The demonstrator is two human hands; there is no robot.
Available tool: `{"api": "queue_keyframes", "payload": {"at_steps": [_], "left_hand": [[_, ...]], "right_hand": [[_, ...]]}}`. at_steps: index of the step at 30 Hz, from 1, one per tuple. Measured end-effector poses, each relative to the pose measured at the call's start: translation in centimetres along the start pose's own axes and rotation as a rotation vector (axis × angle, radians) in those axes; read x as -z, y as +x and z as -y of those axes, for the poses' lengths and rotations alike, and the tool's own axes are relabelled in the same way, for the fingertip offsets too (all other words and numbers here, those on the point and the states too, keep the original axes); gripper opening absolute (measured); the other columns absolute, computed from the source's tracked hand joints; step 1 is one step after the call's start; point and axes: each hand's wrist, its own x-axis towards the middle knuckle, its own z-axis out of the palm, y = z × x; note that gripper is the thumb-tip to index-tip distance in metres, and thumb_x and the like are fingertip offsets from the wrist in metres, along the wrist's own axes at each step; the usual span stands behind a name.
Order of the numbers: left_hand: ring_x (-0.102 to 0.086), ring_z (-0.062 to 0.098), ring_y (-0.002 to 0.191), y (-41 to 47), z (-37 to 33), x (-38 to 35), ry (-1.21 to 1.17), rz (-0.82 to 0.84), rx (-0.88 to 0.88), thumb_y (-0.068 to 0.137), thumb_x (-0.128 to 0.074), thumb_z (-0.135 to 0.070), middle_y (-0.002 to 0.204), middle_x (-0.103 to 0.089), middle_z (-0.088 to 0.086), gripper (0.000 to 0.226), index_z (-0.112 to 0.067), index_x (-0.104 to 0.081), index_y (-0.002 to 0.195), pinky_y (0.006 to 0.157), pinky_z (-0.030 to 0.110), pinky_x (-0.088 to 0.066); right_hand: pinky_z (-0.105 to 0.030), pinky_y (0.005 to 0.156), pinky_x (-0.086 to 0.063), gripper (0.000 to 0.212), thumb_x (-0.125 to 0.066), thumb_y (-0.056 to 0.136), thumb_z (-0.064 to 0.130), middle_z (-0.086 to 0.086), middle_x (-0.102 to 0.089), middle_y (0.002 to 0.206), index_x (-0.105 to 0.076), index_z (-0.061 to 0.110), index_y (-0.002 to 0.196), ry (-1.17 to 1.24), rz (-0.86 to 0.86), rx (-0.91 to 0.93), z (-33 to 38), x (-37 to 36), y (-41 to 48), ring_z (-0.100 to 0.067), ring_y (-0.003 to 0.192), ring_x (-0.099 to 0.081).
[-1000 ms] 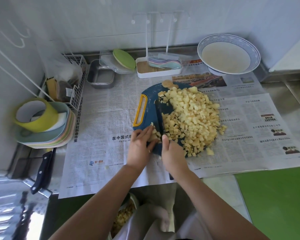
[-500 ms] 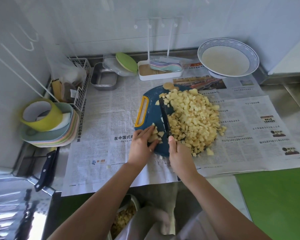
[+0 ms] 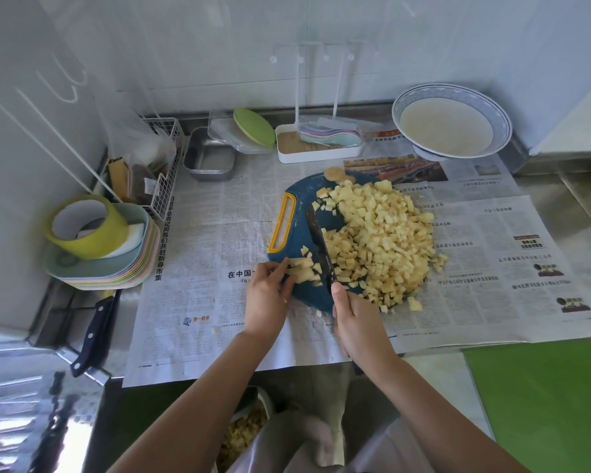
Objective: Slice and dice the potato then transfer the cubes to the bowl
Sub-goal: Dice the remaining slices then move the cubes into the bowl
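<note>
A blue cutting board (image 3: 304, 199) with a yellow handle lies on newspaper. A big heap of pale potato cubes (image 3: 382, 240) covers its right half and spills onto the paper. My left hand (image 3: 267, 295) holds a small bunch of potato strips (image 3: 302, 268) at the board's near left. My right hand (image 3: 355, 319) grips the handle of a dark knife (image 3: 319, 240), whose blade lies along the board between the strips and the heap. A white bowl (image 3: 452, 124) with a blue patterned rim stands at the back right.
Newspaper (image 3: 202, 250) covers the counter. At the left are stacked pastel plates with a yellow tape roll (image 3: 86, 227), a wire basket (image 3: 164, 158) and a second knife (image 3: 98, 332). A metal tray (image 3: 210, 158) and a white rack tray (image 3: 318, 148) stand at the back. A green board (image 3: 543, 397) lies near right.
The knife blade has shifted slightly along the board beside the strips. My left hand still holds the strips in about the same place.
</note>
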Motion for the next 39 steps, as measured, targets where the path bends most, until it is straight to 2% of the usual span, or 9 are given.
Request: {"api": "queue_keyframes", "payload": {"at_steps": [3,8,16,20,24,30,33,36,39], "left_hand": [[-0.058,0.026,0.09,0.6,-0.1,0.2,-0.014,0.017,0.003,0.091,-0.063,-0.005,0.109,-0.057,0.016,0.035,0.0,-0.06,0.126,0.08,0.015,-0.04],[-0.055,0.018,0.079,1.0,-0.4,0.1,-0.033,0.005,-0.022,0.088,-0.063,0.002,0.102,-0.06,0.018,0.032,0.003,-0.063,0.12,0.08,0.002,-0.033],[-0.064,0.027,0.067,1.3,-0.7,-0.2,-0.025,-0.009,-0.058,0.082,-0.069,0.004,0.088,-0.063,0.018,0.022,0.006,-0.071,0.104,0.072,0.009,-0.038],[-0.064,0.023,0.059,1.6,-0.3,-0.3,-0.011,0.006,-0.116,0.08,-0.065,-0.004,0.081,-0.064,0.016,0.019,0.004,-0.074,0.095,0.056,0.018,-0.049],[-0.064,0.024,0.06,1.5,-0.1,-0.5,-0.021,0.018,-0.109,0.082,-0.061,-0.008,0.082,-0.064,0.016,0.021,0.004,-0.073,0.095,0.051,0.028,-0.056],[-0.065,0.028,0.065,1.4,0.1,-0.5,0.025,0.072,-0.12,0.079,-0.06,-0.006,0.084,-0.064,0.018,0.023,0.004,-0.072,0.096,0.051,0.032,-0.057],[-0.064,0.027,0.064,1.5,0.1,-0.3,0.045,0.107,-0.122,0.078,-0.061,-0.005,0.085,-0.063,0.018,0.027,0.004,-0.071,0.101,0.049,0.032,-0.056],[-0.065,0.025,0.063,1.5,-0.3,-0.1,0.028,0.116,-0.12,0.08,-0.061,-0.005,0.085,-0.063,0.017,0.026,0.005,-0.072,0.101,0.052,0.029,-0.057],[-0.067,0.026,0.068,1.5,-0.5,0.3,-0.035,0.103,-0.109,0.083,-0.06,-0.003,0.088,-0.065,0.019,0.025,0.006,-0.071,0.103,0.069,0.011,-0.048]], "right_hand": [[-0.025,0.051,-0.03,0.051,-0.028,0.103,0.039,0.004,-0.037,0.05,-0.036,0.017,0.056,-0.034,0.01,0.011,0.2,-0.1,-0.4,-0.012,0.048,-0.037],[-0.022,0.047,-0.032,0.048,-0.031,0.103,0.038,0.007,-0.036,0.05,-0.033,0.022,0.057,-0.11,0.002,0.055,1.2,-1.2,-0.9,-0.009,0.045,-0.037],[-0.02,0.046,-0.034,0.047,-0.028,0.103,0.039,0.005,-0.041,0.055,-0.04,0.016,0.063,-0.196,0.017,-0.014,0.8,-1.7,-0.5,-0.007,0.048,-0.04],[-0.018,0.047,-0.032,0.048,-0.026,0.103,0.041,0.004,-0.048,0.064,-0.053,0.011,0.078,-0.237,0.062,-0.052,0.7,-2.2,-0.5,-0.009,0.057,-0.045],[-0.021,0.053,-0.029,0.047,-0.023,0.103,0.043,0.001,-0.053,0.075,-0.053,0.012,0.085,-0.302,0.059,-0.109,1.0,-2.9,-0.6,-0.013,0.068,-0.049],[-0.024,0.063,-0.035,0.05,-0.019,0.103,0.044,0.0,-0.053,0.082,-0.055,0.01,0.098,-0.423,0.055,-0.102,1.9,-3.9,0.2,-0.014,0.074,-0.05],[-0.02,0.054,-0.032,0.051,-0.021,0.104,0.042,0.0,-0.052,0.077,-0.057,0.009,0.092,-0.376,0.027,-0.119,2.4,-4.1,1.5,-0.012,0.066,-0.048],[-0.02,0.045,-0.026,0.052,-0.021,0.104,0.038,0.002,-0.046,0.061,-0.047,0.012,0.067,-0.216,0.005,-0.14,1.5,-3.2,1.9,-0.009,0.052,-0.041],[-0.023,0.046,-0.028,0.057,-0.022,0.103,0.041,0.002,-0.035,0.047,-0.034,0.014,0.054,-0.076,0.007,-0.138,0.3,-1.7,1.8,-0.016,0.045,-0.036]]}}
